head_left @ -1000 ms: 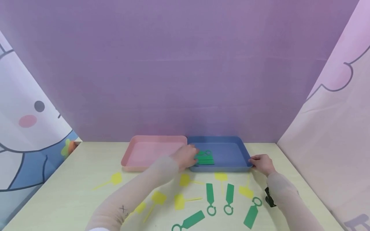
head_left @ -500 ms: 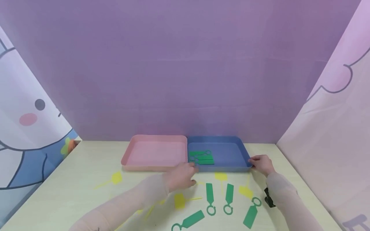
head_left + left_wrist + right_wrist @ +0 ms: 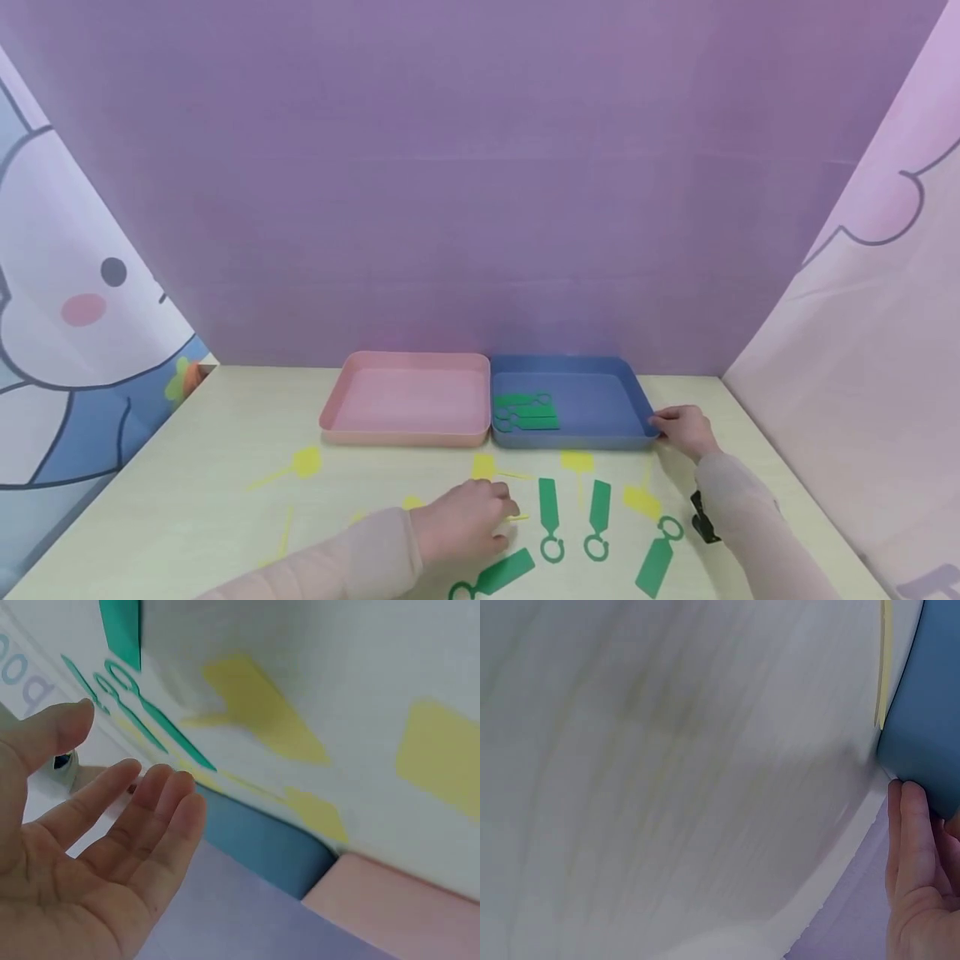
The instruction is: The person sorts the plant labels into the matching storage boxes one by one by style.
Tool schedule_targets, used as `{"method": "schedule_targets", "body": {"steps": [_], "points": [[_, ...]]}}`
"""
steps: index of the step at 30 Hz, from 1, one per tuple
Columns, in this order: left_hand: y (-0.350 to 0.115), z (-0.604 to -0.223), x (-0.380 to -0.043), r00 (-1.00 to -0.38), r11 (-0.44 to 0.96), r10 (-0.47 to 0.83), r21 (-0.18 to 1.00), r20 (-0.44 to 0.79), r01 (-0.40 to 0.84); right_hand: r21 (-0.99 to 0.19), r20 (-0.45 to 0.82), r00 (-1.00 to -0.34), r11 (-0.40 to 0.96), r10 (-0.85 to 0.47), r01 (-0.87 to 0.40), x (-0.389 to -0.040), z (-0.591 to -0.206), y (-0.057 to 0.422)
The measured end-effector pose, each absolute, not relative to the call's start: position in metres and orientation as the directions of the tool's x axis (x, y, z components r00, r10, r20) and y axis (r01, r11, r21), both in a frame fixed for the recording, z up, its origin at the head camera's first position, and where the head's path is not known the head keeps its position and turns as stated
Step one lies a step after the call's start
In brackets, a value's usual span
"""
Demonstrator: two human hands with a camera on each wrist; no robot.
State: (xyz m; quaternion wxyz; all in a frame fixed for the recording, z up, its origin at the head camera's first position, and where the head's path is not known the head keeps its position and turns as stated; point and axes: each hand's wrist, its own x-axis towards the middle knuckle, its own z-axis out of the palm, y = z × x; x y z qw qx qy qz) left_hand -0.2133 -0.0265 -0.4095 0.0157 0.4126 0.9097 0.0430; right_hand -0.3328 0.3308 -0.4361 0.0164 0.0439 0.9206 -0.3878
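In the head view my left hand (image 3: 463,523) hovers low over the table, palm down, its fingers relaxed and holding nothing. In the left wrist view the fingers are apart, near a yellow tag (image 3: 259,709) with a thin tail. A green ring-ended tag (image 3: 507,571) lies just in front of this hand. My right hand (image 3: 686,432) pinches the right edge of the blue tray (image 3: 600,404) near its front corner; its thumb is mostly hidden in the right wrist view. Several green tags (image 3: 538,423) lie stacked in the tray's left part.
A pink tray (image 3: 416,396) stands against the blue one. More green tags (image 3: 600,502) and yellow tags (image 3: 307,462) lie scattered on the table (image 3: 187,500). A black clip-like object (image 3: 703,518) sits beside the right forearm. A purple sheet (image 3: 480,208) rises behind the trays.
My left hand has left the green tags in the blue tray and come back toward the table's front, now above the yellow tags. The right hand stays at the tray's edge.
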Motion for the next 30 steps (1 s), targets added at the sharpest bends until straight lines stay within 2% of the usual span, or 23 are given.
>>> {"method": "schedule_targets", "body": {"steps": [4,8,11,15,21,30], "points": [[-0.025,-0.416,-0.207,-0.666,0.665,0.745,0.116,-0.035,0.738,-0.709,-0.060,-0.996,0.699,0.070,0.092,-0.333,-0.437,0.332],[-0.025,-0.423,-0.202,-0.638,0.641,0.768,0.096,-0.063,0.762,-0.707,-0.058,-0.996,0.701,0.073,0.093,-0.332,-0.437,0.331],[-0.025,-0.427,-0.198,-0.617,0.623,0.782,0.120,-0.089,0.773,-0.708,-0.059,-0.995,0.700,0.075,0.094,-0.333,-0.438,0.331],[-0.025,-0.432,-0.197,-0.627,0.637,0.770,0.169,-0.117,0.752,-0.718,-0.072,-0.994,0.688,0.077,0.105,-0.334,-0.438,0.331],[-0.023,-0.434,-0.196,-0.643,0.656,0.755,0.151,-0.127,0.740,-0.715,-0.067,-0.995,0.692,0.073,0.099,-0.335,-0.440,0.333],[-0.023,-0.437,-0.192,-0.605,0.612,0.791,0.093,-0.088,0.786,-0.722,-0.062,-0.995,0.685,0.075,0.097,-0.335,-0.440,0.333]]}}
